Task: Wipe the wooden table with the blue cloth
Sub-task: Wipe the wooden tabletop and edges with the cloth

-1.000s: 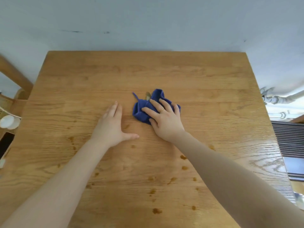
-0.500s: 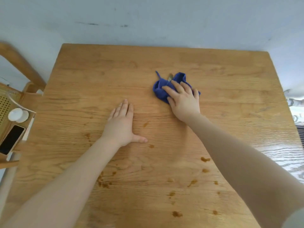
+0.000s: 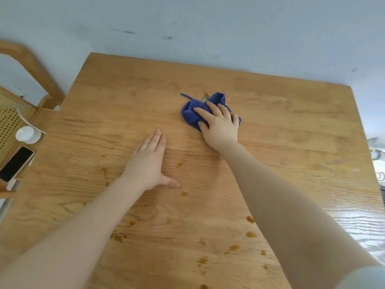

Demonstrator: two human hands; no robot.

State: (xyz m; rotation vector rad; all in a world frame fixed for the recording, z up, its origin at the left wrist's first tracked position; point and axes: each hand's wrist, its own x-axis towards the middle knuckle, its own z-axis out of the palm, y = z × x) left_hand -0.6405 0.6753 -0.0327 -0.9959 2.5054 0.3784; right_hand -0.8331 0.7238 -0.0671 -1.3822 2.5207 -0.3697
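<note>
Head view: flat right hand (image 3: pixel 219 126) presses blue cloth (image 3: pixel 192 113) on wooden table (image 3: pixel 291 122); left hand (image 3: pixel 149 161) flat.

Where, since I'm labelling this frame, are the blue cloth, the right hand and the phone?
blue cloth (image 3: pixel 189 118), head view, bare fold left of the fingers
right hand (image 3: pixel 219 127), head view, back of the hand
phone (image 3: pixel 15 163), head view, middle of the dark screen

The left hand (image 3: pixel 150 161) lies flat and palm down at the centre of the frame, its fingers (image 3: pixel 155 138) straight and close together and the thumb stuck out to the right. The right hand (image 3: pixel 220 124) sits above and to the right of it, palm down with fingers spread. The left forearm (image 3: pixel 83 226) and right forearm (image 3: pixel 270 195) stretch up from the lower corners.
</note>
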